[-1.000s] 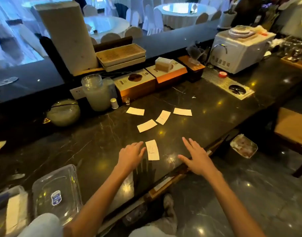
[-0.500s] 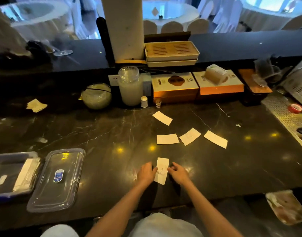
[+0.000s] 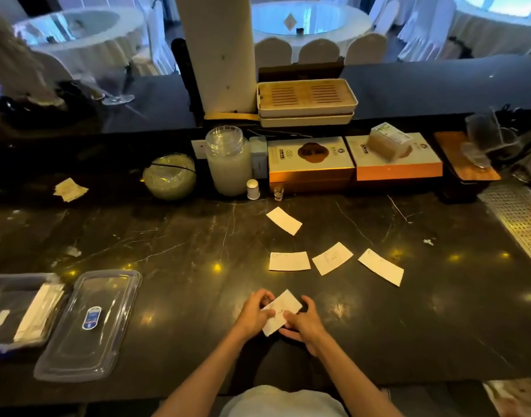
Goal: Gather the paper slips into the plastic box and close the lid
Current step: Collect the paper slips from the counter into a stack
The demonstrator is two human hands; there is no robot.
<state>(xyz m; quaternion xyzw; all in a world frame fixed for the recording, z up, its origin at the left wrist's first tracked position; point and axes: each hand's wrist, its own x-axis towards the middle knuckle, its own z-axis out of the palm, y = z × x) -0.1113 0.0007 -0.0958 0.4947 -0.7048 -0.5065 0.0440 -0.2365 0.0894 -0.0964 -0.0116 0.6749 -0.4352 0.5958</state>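
Both hands hold one white paper slip [image 3: 281,313] just above the dark marble counter near its front edge: my left hand [image 3: 253,311] grips its left side, my right hand [image 3: 303,323] its right and lower side. Several more slips lie flat beyond: one far [image 3: 284,220], one in the middle [image 3: 289,261], one tilted [image 3: 332,258] and one at the right [image 3: 380,267]. The open plastic box [image 3: 20,311] sits at the far left with papers inside. Its clear lid [image 3: 89,325] lies flat beside it, to the box's right.
Along the back of the counter [image 3: 183,245] stand a round bowl [image 3: 169,176], a tall clear jar [image 3: 229,161], a small white bottle [image 3: 253,189] and two flat orange boxes [image 3: 311,164]. A crumpled paper [image 3: 70,189] lies far left. A metal drain grille [image 3: 517,218] is at the right.
The view swung left, bringing the box and lid into sight. My hands closed in from either side of the nearest slip and lifted it, tilted, off the counter.
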